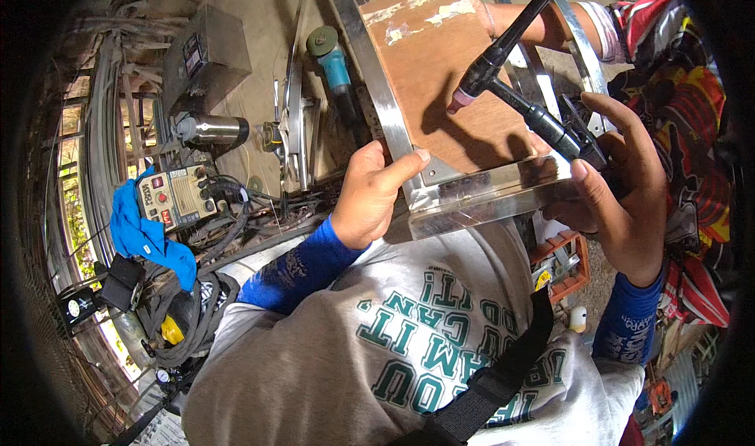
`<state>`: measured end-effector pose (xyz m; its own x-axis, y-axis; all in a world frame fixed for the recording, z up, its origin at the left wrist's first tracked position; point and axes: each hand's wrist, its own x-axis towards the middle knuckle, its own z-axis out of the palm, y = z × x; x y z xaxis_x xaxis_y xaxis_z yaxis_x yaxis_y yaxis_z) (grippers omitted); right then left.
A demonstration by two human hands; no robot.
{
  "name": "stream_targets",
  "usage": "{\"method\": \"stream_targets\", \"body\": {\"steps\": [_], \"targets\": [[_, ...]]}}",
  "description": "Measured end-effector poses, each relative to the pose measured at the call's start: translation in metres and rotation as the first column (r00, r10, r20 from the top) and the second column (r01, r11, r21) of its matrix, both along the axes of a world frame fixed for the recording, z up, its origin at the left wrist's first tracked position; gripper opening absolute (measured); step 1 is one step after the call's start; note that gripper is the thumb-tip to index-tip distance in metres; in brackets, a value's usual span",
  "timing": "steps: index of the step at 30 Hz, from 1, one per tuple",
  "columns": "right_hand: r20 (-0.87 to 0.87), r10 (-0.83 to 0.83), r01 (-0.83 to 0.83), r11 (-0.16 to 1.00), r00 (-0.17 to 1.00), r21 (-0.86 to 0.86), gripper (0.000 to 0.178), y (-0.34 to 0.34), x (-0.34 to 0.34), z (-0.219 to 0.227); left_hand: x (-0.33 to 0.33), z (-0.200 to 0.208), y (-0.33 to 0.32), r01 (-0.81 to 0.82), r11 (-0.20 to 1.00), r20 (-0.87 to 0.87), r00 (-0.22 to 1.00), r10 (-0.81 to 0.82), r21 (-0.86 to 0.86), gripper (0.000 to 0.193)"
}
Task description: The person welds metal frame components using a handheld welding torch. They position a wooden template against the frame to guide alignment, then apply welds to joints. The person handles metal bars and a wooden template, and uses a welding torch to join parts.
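My left hand (377, 186) is closed on the corner of a shiny metal frame (389, 92), its thumb pressed on top and its other fingers partly hidden. In my right hand (629, 186) is a black TIG welding torch (548, 128) with a pinkish nozzle. The nozzle points down and left over a brown plywood board (444, 60), which lies against the frame's inner corner and carries pale patches at its far end. A co-worker's forearm (535, 25) reaches in from the right, its hand partly hidden behind the board.
Left of the frame lie a teal angle grinder (336, 75), metal strips (295, 123), a steel tumbler (212, 130) and a grey metal box (208, 57). A welding machine (177, 198), blue cloth (145, 226) and coiled cables (189, 328) are at far left. An orange crate (580, 249) stands lower right.
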<state>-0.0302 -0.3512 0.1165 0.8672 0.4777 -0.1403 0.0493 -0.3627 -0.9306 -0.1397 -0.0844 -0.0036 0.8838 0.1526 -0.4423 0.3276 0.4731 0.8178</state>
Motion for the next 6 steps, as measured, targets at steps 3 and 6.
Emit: {"method": "stream_targets", "body": {"steps": [3,6], "targets": [[0.020,-0.009,0.008,0.999,1.000,0.049,0.051,0.002,0.001,-0.002,0.003,0.004,-0.009,-0.069,0.997,0.008,0.998,0.069,-0.038,0.025],[0.024,-0.007,0.006,0.997,1.000,0.071,0.051,0.002,0.000,-0.005,0.003,0.008,-0.014,-0.096,0.995,-0.010,0.995,0.096,-0.027,0.023]]}}
